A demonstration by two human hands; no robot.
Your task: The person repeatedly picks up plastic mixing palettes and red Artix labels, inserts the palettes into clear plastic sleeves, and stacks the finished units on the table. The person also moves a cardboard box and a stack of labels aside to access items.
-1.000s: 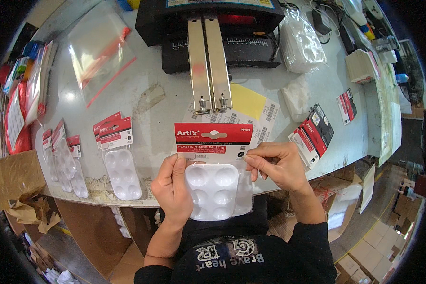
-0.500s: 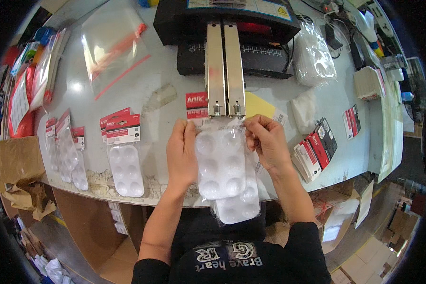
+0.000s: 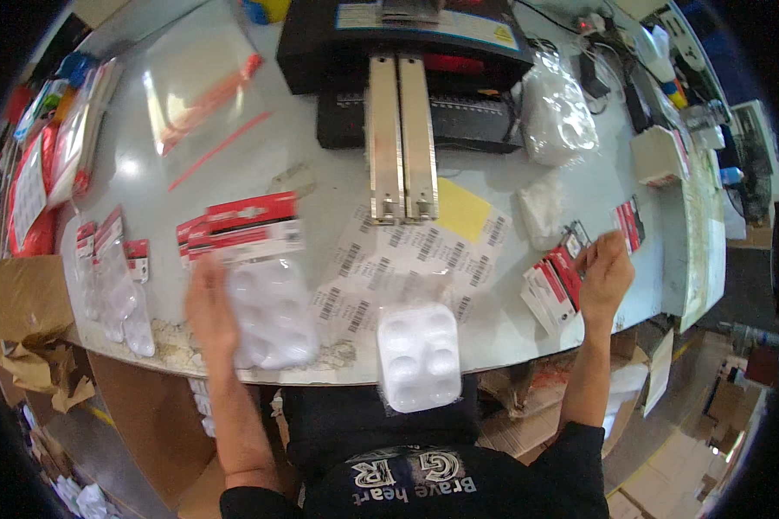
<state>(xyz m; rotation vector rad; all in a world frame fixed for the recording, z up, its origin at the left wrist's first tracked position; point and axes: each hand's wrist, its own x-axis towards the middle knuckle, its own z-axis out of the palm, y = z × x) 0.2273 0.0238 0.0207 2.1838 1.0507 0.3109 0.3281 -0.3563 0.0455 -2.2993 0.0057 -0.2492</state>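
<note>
My left hand (image 3: 206, 313) is blurred and grips the left edge of a packaged white plastic palette (image 3: 273, 316) with a red header card (image 3: 244, 227), low over the table's front left. My right hand (image 3: 606, 272) reaches to the right and pinches the top of a stack of red and black header cards (image 3: 552, 284). Between my arms, a bare white palette in a clear bag (image 3: 420, 356) lies over the table's front edge.
A black sealing machine (image 3: 407, 52) with two metal bars (image 3: 398, 138) stands at the back. In front of it lie barcode label sheets (image 3: 389, 259) and a yellow note (image 3: 463, 208). More packaged palettes (image 3: 112, 281) lie at the left, clear bags (image 3: 199, 95) behind them.
Both hands held a palette at the sealer bars. Now my left hand has carried a packaged palette to the left, and my right hand has gone right to the header cards.
</note>
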